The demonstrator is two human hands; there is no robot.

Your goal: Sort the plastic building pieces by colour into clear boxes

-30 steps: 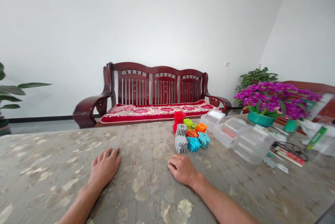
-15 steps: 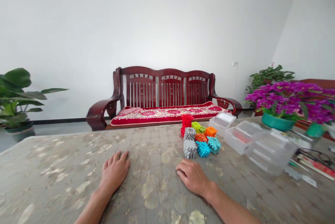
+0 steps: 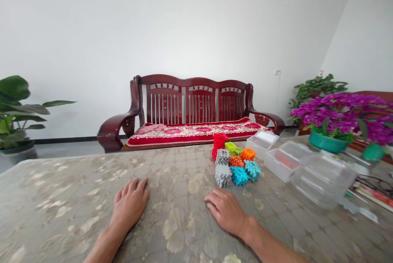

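Observation:
My left hand lies palm down on the patterned tablecloth, fingers stretched out and nothing in it. Palm down to its right, my right hand rests on the cloth, fingers loosely bent and a little apart, with no object visible in it. Just beyond the right hand is a cluster of interlocking plastic blocks: grey blocks, blue blocks, orange blocks, a lime green block and a stacked red piece. Neither hand touches them.
Right of the blocks stand clear plastic boxes, one with something orange-red inside, and a larger clear container. Purple flowers in a green pot, glasses and a book lie farther right. A wooden bench stands beyond the table.
The view has tilted and shifted slightly. Both hands stay resting on the table; the right fingers look a little more spread. The blocks and boxes keep their places.

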